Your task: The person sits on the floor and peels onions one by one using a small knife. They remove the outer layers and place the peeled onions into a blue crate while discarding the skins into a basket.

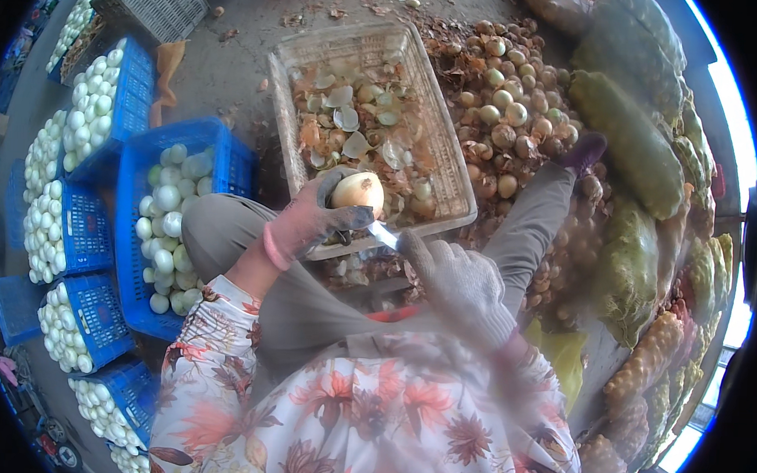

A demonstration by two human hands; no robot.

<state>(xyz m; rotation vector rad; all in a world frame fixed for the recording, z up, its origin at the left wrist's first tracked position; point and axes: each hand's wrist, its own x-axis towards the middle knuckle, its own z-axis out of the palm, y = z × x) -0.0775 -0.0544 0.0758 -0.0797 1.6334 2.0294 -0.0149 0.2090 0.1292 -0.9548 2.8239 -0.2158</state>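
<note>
My left hand (315,211), in a pink and dark coated glove, grips a yellow onion (359,194) above the near part of a dirty pale plastic crate (451,137). Onion skins and peeled layers (357,145) lie in that crate. A knife (384,235) is in my right hand (456,282), which wears a pale knit glove. Its blade points up and left, close below the onion; whether it touches the onion I cannot tell. My right fingers hide the knife's handle.
A blue crate (125,223) of peeled onions (167,198) stands at my left, with several more filled blue crates (87,227) beyond. A heap of unpeeled onions (503,114) lies at the right, beside full mesh sacks (627,140). A grey crate (163,0) stands at the upper left.
</note>
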